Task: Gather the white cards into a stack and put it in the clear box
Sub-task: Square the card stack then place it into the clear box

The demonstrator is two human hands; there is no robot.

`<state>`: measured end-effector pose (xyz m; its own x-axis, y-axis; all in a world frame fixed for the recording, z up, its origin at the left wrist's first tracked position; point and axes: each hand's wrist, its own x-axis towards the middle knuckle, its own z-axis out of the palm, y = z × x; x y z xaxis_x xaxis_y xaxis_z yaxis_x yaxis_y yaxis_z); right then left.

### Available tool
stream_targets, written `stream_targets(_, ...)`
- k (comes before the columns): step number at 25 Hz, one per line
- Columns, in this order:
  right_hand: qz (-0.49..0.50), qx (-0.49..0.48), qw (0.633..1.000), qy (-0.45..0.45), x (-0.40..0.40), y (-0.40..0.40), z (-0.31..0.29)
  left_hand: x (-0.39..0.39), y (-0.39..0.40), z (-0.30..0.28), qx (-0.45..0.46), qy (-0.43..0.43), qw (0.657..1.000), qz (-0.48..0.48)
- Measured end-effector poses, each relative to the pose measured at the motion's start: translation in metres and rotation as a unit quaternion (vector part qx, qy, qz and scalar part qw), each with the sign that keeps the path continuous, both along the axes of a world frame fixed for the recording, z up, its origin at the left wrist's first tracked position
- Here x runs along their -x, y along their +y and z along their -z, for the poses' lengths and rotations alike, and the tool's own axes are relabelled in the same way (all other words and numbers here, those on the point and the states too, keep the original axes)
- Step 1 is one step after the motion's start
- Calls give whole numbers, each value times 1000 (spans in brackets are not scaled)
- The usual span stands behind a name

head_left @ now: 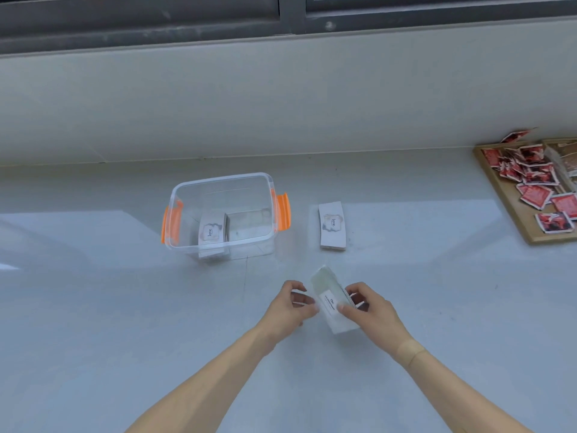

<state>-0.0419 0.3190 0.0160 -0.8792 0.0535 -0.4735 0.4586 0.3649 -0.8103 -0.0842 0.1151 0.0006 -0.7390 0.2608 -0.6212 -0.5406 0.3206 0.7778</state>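
The right hand (368, 307) grips a stack of white cards (334, 300) from its right side, thumb pressed on the top card and fingers curled around the far edge, so much of that edge is covered. The left hand (292, 304) meets the stack's left side with its thumb tip and curled fingers; whether it truly pinches the cards or only steadies them is hard to tell. The held stack tilts diagonally just above the pale grey table (125, 307), and the small dark print on its top card is too blurred to read. The upper part of the stack looks greyer and glossy, possibly a wrapper, though that cannot be made out clearly. Further back, to the left, stands the clear box (218, 214) with orange clip handles (283, 211), lid off; inside it a second stack (212, 234) rests, its top card marked "love" in a frame, its lower end distorted through the box wall. To the right of the box a third stack (332, 225) lies flat on the table, also showing "love". At the far right a wooden tray (505, 198) of red packets (534, 195) is cut off by the picture's edge.
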Motion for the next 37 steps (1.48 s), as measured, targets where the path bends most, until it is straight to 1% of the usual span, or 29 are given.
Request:
stream_targets(2, 64, 60, 996, -9, 8, -2, 1, 5, 11, -1, -31, -9, 999, -9)
stream_targets(6, 128, 103, 986, -16, 33, -2, 4, 28, 32, -6, -50, 13, 997, -63)
stream_targets(7, 132, 97, 986, -13, 42, 0, 5, 36, 36, -6, -57, 14, 995, -82)
stream_targets(9, 120, 24, 992, 13, 63, 3, 6, 54, 45, -7, -59, 21, 991, -116)
stream_targets(11, 99, -67, 992, 43, 86, 5, 6, 72, 54, -5, -23, 37, 989, -139)
stream_targets(12, 94, -90, 990, 49, 98, 6, 7, 82, 60, -4, -3, 44, 988, -147)
stream_targets(17, 108, -112, 987, 51, 145, 10, 14, 123, 80, -3, 48, 77, 983, -160)
stream_targets(21, 97, -168, 980, 53, 163, 11, 20, 142, 89, -1, 92, 115, 979, -139)
stream_targets(26, 83, -236, 967, 41, 169, 8, 26, 151, 92, 6, 139, 134, 975, -108)
stream_targets(29, 83, -245, 966, 27, 168, 7, 32, 151, 90, 13, 150, 143, 974, -93)
stream_targets(33, 111, -181, 977, -7, 166, 8, 34, 151, 86, 15, 167, 129, 974, -81)
stream_targets(37, 92, -181, 978, -46, 173, 8, 31, 155, 86, 13, 178, 98, 976, -77)
